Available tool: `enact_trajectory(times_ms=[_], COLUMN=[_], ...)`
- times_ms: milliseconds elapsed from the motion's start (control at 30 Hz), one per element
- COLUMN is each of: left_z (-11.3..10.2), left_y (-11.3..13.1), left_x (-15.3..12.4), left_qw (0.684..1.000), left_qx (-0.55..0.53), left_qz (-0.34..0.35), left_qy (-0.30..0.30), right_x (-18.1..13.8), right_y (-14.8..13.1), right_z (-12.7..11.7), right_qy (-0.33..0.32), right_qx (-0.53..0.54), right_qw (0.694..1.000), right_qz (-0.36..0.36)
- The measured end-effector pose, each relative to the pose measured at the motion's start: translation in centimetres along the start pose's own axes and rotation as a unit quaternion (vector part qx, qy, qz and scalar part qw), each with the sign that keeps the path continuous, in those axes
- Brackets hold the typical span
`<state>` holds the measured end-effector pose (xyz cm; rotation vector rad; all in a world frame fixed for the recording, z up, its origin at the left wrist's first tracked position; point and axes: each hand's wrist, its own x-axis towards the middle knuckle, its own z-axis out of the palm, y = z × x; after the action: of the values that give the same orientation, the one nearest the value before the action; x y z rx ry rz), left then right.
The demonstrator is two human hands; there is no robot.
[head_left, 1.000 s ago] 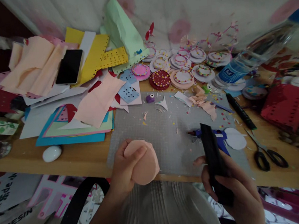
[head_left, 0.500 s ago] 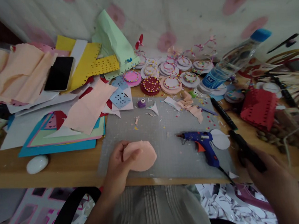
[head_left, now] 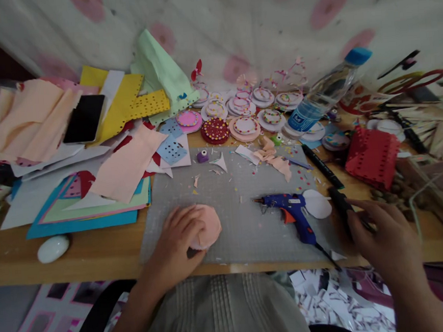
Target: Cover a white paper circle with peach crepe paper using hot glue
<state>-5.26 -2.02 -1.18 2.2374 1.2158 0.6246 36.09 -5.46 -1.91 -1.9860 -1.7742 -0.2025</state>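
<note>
My left hand is over a rounded piece of peach paper, its fingers curled across the left side and the thumb underneath. The paper is low over the grey cutting mat. At the right edge of the mat, my right hand is closed around the near end of a long black object; its kind is not clear. Between the hands lies a blue hot glue gun, nozzle pointing left. A white paper disc rests beside the gun.
Small decorated paper hats stand in rows behind the mat, near a water bottle. Coloured paper sheets and a phone are piled at left. A black marker and a folded red piece lie at right.
My left hand has turned over the peach paper, its fingers now on top. My right hand has lowered the black object to the table beside the mat. The view has shifted slightly.
</note>
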Motion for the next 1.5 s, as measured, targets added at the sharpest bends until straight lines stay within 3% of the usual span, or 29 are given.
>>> enact_trajectory(times_ms=[167, 333, 533, 667, 733, 767, 833, 900, 933, 1067, 1167, 1267, 1367, 1500], left_z=[-0.3, 0.5, 0.3, -0.5, -0.6, -0.6, -0.4, -0.2, -0.1, -0.4, -0.9, -1.2, -1.2, -1.0], left_y=[-0.5, -0.5, -0.3, -0.4, -0.1, 0.1, 0.7, 1.3, 1.5, 1.4, 0.7, 0.3, 0.8, 0.9], left_x=[-0.4, -0.3, -0.1, 0.2, 0.3, 0.4, 0.5, 0.5, 0.5, -0.2, -1.1, -1.9, -2.0, -1.1], left_qw=[0.995, 0.995, 0.994, 0.986, 0.978, 0.973, 0.969, 0.969, 0.968, 0.947, 0.924, 0.924, 0.934, 0.967], left_qx=[0.093, 0.084, 0.03, 0.023, 0.011, 0.004, -0.015, -0.038, -0.052, -0.17, -0.277, -0.279, -0.249, -0.158], left_qz=[-0.018, -0.034, -0.096, -0.11, -0.119, -0.119, -0.104, -0.079, -0.068, -0.1, -0.183, -0.213, -0.189, -0.071], left_qy=[-0.023, -0.032, 0.041, 0.121, 0.173, 0.196, 0.225, 0.232, 0.234, 0.253, 0.192, 0.15, 0.172, 0.187], right_x=[4.6, 8.6, 12.2, 12.4, 11.1, 10.1, 8.2, 6.7, 6.2, 5.7, 5.6, 5.0, 4.1, 3.4], right_y=[0.9, -1.4, -5.7, -10.0, -13.1, -14.7, -17.8, -20.2, -21.0, -21.9, -21.5, -21.1, -20.7, -20.0], right_z=[0.8, 1.8, 3.2, 2.9, 2.4, 2.2, 1.9, 1.8, 1.8, 1.6, 1.4, 1.7, 2.2, 2.7], right_qy=[-0.057, -0.122, -0.163, -0.206, -0.267, -0.329, -0.446, -0.492, -0.5, -0.492, -0.501, -0.497, -0.477, -0.367], right_qx=[-0.002, 0.049, 0.106, 0.166, 0.237, 0.282, 0.38, 0.447, 0.466, 0.491, 0.516, 0.506, 0.485, 0.406], right_qw=[0.998, 0.988, 0.965, 0.94, 0.917, 0.89, 0.806, 0.744, 0.727, 0.717, 0.694, 0.705, 0.732, 0.828], right_qz=[-0.004, -0.076, -0.176, -0.216, -0.178, -0.144, -0.083, -0.06, -0.059, -0.052, -0.023, -0.017, -0.036, -0.125])
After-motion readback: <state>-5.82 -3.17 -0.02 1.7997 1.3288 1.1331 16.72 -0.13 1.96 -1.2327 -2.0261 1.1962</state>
